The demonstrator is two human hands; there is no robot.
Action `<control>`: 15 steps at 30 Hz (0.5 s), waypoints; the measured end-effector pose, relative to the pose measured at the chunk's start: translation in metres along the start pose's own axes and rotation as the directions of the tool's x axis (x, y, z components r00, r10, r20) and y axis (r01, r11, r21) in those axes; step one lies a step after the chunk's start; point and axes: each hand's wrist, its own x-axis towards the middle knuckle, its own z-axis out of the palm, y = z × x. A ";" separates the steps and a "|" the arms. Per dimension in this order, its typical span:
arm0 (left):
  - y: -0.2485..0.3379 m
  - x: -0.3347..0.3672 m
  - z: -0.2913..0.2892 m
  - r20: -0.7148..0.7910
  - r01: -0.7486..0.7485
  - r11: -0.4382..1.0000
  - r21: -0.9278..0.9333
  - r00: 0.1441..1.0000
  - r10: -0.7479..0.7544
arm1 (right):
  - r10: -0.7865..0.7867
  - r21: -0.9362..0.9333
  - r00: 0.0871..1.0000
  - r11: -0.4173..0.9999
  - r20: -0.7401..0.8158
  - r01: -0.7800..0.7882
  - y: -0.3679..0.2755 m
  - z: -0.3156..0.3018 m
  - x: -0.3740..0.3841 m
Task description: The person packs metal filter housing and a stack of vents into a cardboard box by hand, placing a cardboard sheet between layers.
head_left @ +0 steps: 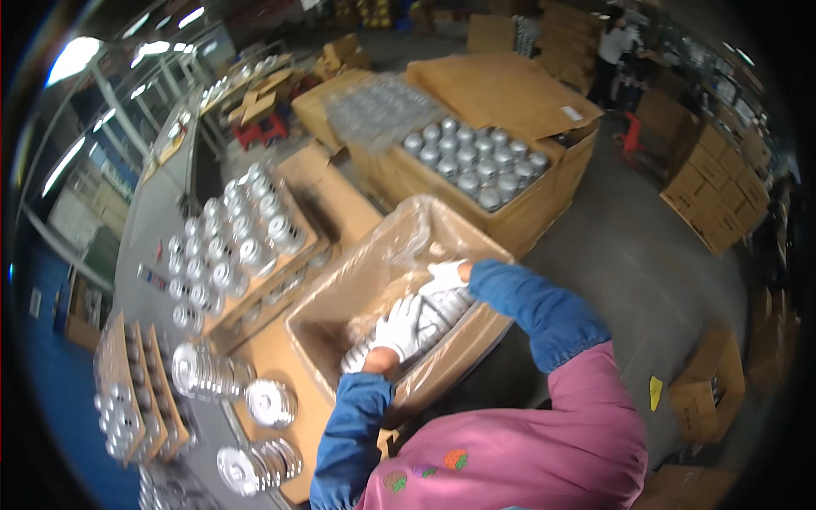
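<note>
Head view: left hand point(398, 327) and right hand point(444, 277) both grip stack of metal discs point(425, 319) between them, lying diagonally inside lined box point(340, 285).

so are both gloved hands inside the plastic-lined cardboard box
Yes, the left hand and right hand both hold shiny metal parts inside the plastic-lined cardboard box.

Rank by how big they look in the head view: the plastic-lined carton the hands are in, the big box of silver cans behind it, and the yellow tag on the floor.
1. Box of silver cans, though it sits farther away.
2. Plastic-lined carton, close behind; nearness to the camera makes these two unsure.
3. Yellow tag, clearly smallest.
</note>
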 end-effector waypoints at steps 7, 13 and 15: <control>0.007 0.001 -0.019 0.082 0.054 0.998 -0.011 0.995 -0.053 | 0.056 0.057 0.998 0.997 0.001 -0.056 0.029 -0.014 0.010; 0.007 -0.003 -0.018 0.076 0.060 0.998 -0.004 0.995 -0.060 | 0.044 -0.039 0.999 0.998 -0.022 -0.045 0.017 -0.006 0.002; 0.007 -0.004 -0.018 0.073 0.057 0.998 -0.003 0.996 -0.056 | 0.010 -0.052 1.000 0.999 -0.030 -0.011 0.001 -0.004 -0.013</control>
